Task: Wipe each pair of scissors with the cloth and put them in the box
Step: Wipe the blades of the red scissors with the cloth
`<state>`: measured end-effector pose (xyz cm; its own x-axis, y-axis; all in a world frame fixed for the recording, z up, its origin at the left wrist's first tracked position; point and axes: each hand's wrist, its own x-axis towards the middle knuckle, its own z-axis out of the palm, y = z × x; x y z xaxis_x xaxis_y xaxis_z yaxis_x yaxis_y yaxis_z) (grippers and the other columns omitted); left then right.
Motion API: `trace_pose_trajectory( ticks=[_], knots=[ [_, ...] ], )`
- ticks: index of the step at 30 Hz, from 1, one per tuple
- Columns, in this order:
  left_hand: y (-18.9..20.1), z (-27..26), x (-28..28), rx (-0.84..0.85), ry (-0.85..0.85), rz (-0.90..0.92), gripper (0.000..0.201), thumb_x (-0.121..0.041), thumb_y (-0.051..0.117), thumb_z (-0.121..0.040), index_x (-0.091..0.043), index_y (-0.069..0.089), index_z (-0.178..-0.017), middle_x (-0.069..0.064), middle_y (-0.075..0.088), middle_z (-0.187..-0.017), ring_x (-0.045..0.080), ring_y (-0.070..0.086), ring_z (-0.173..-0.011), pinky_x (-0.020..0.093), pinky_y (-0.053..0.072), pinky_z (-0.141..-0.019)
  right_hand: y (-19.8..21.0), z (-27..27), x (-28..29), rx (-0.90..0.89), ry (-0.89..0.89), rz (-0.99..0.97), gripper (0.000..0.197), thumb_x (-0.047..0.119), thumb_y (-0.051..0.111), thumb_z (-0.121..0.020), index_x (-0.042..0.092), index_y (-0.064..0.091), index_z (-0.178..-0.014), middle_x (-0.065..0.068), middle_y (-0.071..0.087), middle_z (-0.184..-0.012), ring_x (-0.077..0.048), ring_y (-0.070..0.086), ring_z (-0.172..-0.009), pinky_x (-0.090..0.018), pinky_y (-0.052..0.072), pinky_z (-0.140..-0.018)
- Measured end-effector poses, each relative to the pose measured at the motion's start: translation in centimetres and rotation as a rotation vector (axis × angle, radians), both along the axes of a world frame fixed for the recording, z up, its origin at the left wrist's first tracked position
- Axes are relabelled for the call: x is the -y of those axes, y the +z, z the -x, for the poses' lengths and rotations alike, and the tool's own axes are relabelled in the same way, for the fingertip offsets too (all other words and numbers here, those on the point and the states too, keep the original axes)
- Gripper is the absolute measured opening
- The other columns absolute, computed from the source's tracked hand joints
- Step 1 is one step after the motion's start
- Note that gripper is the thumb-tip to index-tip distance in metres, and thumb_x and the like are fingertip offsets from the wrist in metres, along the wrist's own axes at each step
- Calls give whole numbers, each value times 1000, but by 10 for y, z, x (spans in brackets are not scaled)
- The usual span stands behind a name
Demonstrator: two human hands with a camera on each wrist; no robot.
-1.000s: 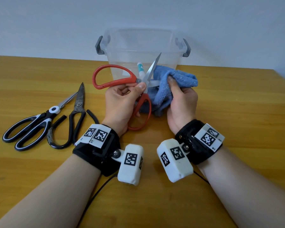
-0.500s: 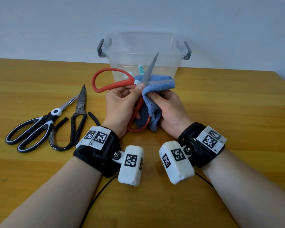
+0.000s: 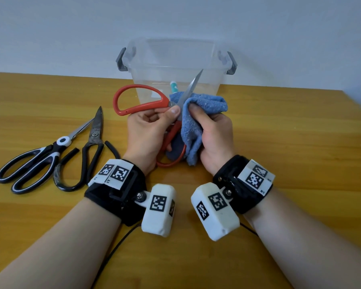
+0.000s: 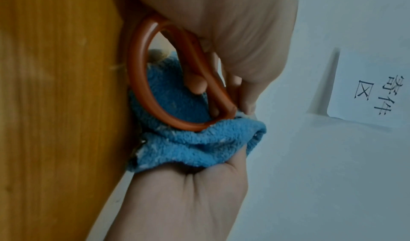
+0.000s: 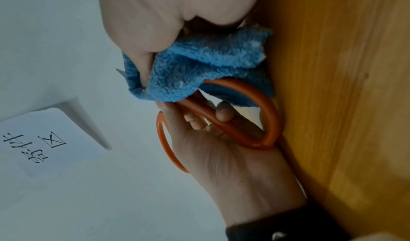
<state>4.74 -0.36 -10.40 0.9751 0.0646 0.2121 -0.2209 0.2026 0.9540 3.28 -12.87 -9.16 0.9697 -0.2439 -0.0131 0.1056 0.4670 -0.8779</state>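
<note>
My left hand point(image 3: 154, 124) grips the red-handled scissors point(image 3: 141, 106) near their pivot, blades spread, one blade pointing up toward the box. In the left wrist view its fingers curl through the lower red handle loop point(image 4: 150, 90). My right hand point(image 3: 213, 130) clutches the blue cloth point(image 3: 206, 103) and wraps it round the other blade, which the cloth hides. The right wrist view shows that cloth point(image 5: 199, 65) bunched under the thumb above the red handle point(image 5: 248, 115). A clear plastic box point(image 3: 175, 65) with grey latches stands just behind both hands.
Two more pairs lie on the wooden table point(image 3: 300, 142) at the left: black-and-white-handled scissors point(image 3: 35, 163) and black shears point(image 3: 88, 151). A small teal-capped item point(image 3: 174, 86) shows through the box. A white wall rises behind it.
My right hand has slid the cloth back and forth along the hidden blade, now bunched further right than half a second ago. The left hand keeps the scissors almost still.
</note>
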Motion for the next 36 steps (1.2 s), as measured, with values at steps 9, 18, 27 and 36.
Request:
trace_pose_trajectory(
  ticks=[9, 18, 27, 36],
  knots=[
    [2, 0, 0, -34, 31, 17, 13, -13, 73, -94, -5, 72, -84, 7, 69, -66, 20, 54, -41, 23, 41, -35, 1, -8, 12, -17, -75, -41, 14, 11, 68, -95, -1, 73, -89, -20, 74, -87, -33, 74, -79, -50, 62, -78],
    [6, -2, -7, -98, 71, 123, 19, -19, 72, -96, -10, 66, -80, 6, 65, -64, 15, 55, -47, 22, 40, -35, -2, -17, 31, -142, -75, -170, 47, 38, 65, -96, -1, 67, -123, -22, 73, -111, -38, 71, -106, -62, 50, -101],
    [4, -1, -4, -70, 16, 106, 20, -20, 70, -98, -8, 69, -82, 10, 62, -59, 17, 46, -34, 22, 38, -34, -6, -12, 11, -29, 227, 8, 32, 24, 74, -88, -1, 71, -107, -29, 71, -110, -43, 70, -102, -54, 57, -91],
    [1, 3, 4, 21, -55, -83, 18, -16, 67, -100, -11, 72, -83, 5, 71, -66, 15, 49, -35, 24, 38, -34, -4, -9, 9, -29, 45, 126, 11, 10, 76, -88, 3, 75, -80, -15, 75, -78, -28, 74, -72, -39, 60, -68]
  ],
)
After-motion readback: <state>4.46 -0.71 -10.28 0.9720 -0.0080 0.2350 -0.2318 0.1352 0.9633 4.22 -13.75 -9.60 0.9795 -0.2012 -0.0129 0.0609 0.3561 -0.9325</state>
